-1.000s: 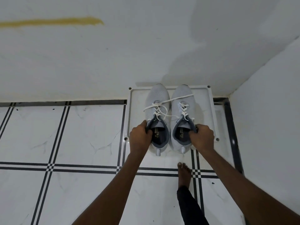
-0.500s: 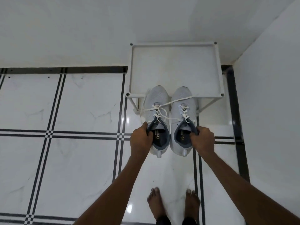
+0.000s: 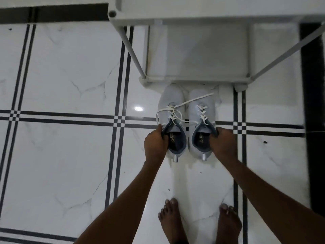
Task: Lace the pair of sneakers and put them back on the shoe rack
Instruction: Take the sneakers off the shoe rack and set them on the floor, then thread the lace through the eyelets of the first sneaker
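Note:
Two light grey sneakers with white laces are side by side, toes pointing at the white shoe rack [image 3: 197, 80]. My left hand [image 3: 155, 143] grips the collar of the left sneaker [image 3: 171, 101]. My right hand [image 3: 223, 143] grips the collar of the right sneaker [image 3: 202, 101]. A loose white lace [image 3: 193, 100] runs across both shoes. The toes lie just short of the rack's lower shelf front edge. I cannot tell whether the soles touch the floor.
The rack's top shelf [image 3: 193, 18] overhangs at the upper edge, with slanted white legs [image 3: 133, 50] on both sides. Glossy white floor tiles with black lines [image 3: 70, 118] spread to the left. My bare feet [image 3: 173, 219] stand below the shoes.
The sneakers came off the rack's top and moved down in front of its lower shelf. My view dropped and drew closer to the rack. Both hands kept their grip.

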`<state>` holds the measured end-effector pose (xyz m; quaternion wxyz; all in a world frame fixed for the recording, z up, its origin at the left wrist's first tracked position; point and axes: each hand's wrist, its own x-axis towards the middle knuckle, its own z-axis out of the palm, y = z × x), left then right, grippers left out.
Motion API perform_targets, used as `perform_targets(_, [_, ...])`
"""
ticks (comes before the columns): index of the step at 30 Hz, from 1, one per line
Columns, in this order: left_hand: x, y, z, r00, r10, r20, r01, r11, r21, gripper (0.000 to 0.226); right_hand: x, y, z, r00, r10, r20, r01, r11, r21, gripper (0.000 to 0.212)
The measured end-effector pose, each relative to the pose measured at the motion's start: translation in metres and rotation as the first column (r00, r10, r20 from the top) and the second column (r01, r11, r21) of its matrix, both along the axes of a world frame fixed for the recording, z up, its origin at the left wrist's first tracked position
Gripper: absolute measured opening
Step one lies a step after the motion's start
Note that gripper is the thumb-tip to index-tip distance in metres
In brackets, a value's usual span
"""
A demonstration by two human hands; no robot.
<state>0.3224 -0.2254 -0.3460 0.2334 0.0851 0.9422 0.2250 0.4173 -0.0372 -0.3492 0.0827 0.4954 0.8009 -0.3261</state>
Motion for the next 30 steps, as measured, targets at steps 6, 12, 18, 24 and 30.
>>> perform_targets(6, [-0.003, -0.005, -0.083, 1.0, 0.026, 0.0, -0.026, 0.999, -0.027, 0.03, -0.003, -0.002, -0.087, 1.0, -0.029, 0.008, 0.028, 0.997, 0.076, 0.015])
perform_targets(12, [-0.003, -0.016, -0.102, 0.997, 0.08, -0.013, -0.079, 0.996, 0.028, 0.032, -0.008, -0.018, -0.089, 0.999, -0.034, 0.0, 0.033, 0.976, 0.213, 0.042])
perform_targets(18, [-0.018, -0.051, -0.105, 0.986, 0.149, -0.069, -0.143, 0.986, 0.089, 0.034, -0.052, -0.069, -0.078, 0.939, 0.252, -0.236, -0.139, 0.901, 0.41, 0.045])
perform_targets(24, [-0.034, -0.077, -0.116, 0.973, 0.191, -0.127, -0.158, 0.96, 0.229, 0.035, -0.107, -0.122, -0.097, 0.87, 0.357, -0.34, -0.278, 0.925, 0.26, 0.013])
perform_targets(30, [-0.073, -0.093, -0.127, 0.994, 0.089, -0.067, -0.065, 0.951, 0.302, 0.027, -0.149, -0.114, -0.106, 0.953, 0.09, -0.29, -0.151, 0.968, -0.198, 0.016])
